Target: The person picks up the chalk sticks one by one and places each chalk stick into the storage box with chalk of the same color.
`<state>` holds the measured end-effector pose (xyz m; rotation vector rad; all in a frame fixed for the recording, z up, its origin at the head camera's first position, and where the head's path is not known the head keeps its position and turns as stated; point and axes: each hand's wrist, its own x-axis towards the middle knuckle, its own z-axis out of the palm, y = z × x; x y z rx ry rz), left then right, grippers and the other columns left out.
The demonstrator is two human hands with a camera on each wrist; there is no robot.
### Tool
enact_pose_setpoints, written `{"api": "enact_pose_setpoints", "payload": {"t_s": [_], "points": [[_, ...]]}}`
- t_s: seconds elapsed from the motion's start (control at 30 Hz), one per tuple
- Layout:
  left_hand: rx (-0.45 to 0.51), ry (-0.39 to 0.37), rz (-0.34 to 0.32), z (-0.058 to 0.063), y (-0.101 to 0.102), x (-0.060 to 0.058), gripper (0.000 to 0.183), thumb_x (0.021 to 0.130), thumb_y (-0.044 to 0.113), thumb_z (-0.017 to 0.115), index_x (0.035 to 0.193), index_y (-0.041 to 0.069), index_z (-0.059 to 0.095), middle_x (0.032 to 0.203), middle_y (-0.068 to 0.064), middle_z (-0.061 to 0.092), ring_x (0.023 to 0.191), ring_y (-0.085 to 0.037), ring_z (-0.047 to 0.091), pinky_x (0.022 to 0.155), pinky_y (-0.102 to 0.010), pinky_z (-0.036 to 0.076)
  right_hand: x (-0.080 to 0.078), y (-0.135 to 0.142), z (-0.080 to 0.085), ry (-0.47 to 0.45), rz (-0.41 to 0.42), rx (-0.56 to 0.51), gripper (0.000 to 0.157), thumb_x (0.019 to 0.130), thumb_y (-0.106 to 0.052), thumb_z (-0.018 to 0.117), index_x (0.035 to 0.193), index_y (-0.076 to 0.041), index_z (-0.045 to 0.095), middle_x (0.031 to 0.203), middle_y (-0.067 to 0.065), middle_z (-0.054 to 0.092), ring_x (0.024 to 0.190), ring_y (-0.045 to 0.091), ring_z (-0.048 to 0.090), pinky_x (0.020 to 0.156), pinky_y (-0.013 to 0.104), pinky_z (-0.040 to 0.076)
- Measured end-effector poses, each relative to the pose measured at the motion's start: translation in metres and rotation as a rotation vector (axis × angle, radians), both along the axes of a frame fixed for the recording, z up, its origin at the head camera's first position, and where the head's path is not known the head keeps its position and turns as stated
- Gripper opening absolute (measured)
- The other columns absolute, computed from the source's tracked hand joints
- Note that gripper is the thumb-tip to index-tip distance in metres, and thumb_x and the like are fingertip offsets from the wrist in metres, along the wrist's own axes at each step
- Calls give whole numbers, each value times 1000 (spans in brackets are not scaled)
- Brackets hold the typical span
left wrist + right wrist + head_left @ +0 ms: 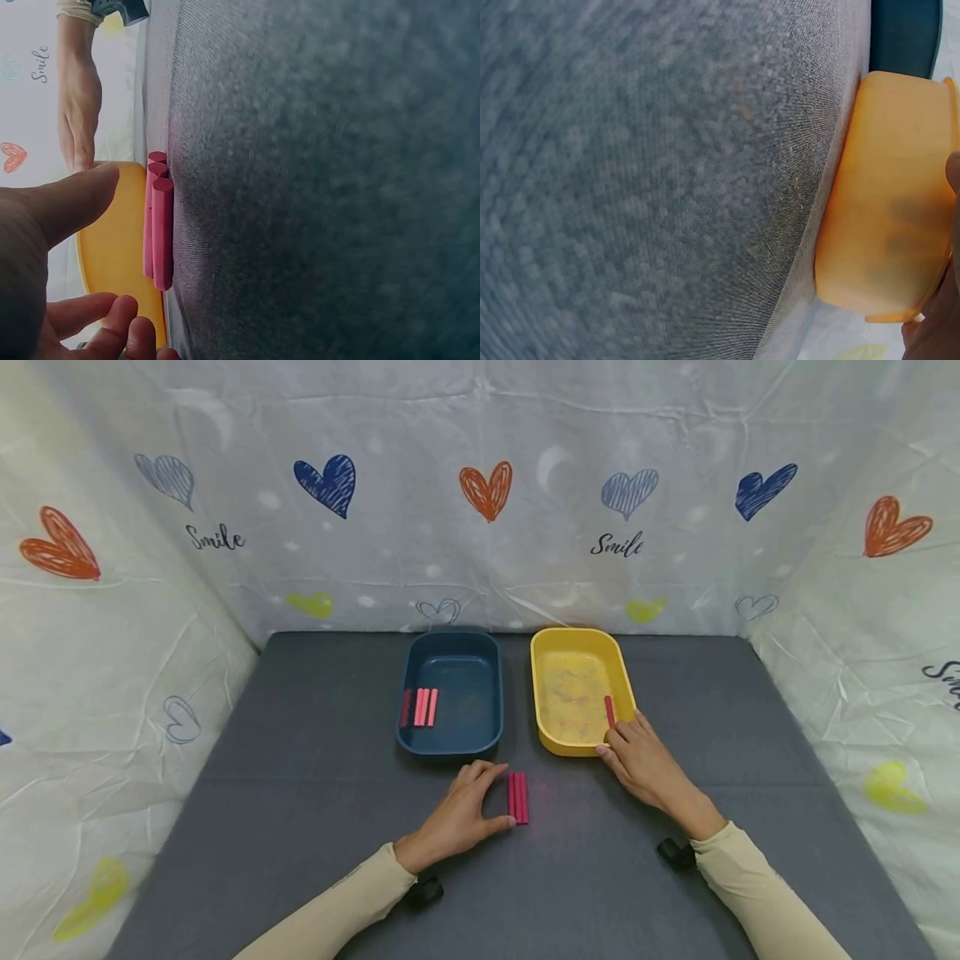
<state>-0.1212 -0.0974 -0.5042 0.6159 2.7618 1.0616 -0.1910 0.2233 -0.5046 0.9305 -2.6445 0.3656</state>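
Observation:
Three dark pink hexagonal sticks point(518, 798) lie side by side on the grey table, seen end-on in the left wrist view. My left hand point(467, 806) is beside them, its thumb and fingers spread apart, thumb tip right at their near end. At the near right corner of the yellow tray point(551, 739) is my right hand point(647, 764), its fingers over the rim. A red stick point(609, 710) lies in that tray along the right wall, its near end hidden by those fingers. I cannot tell whether they pinch it.
A dark blue tray point(468, 747) stands left of the yellow one, a narrow gap between them. Several light pink sticks point(425, 707) and darker ones point(407, 708) lie along its left side. Behind the trays hangs a white curtain point(420, 560) printed with hearts.

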Motion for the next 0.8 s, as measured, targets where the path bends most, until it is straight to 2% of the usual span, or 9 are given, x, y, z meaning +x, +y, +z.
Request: {"api": "enact_pose_setpoints", "payload": {"t_s": [0.37,0.8], "points": [[-84,-40,-20,-3,1,-7,79,78,32,84,143,7,48,126,-8,53,113,-23,46,100,-45,44,-1,-2,1,-28,-20,16,22,101,-28,54,86,-12,53,86,5,53,94,27,56,114,61,28],[-144,-68,-35,-7,3,-11,81,78,35,83,145,7,46,129,-9,52,118,-24,45,105,-48,41,0,0,3,-30,-20,21,22,100,-28,55,86,-12,53,85,5,52,93,26,55,114,60,27]]}}
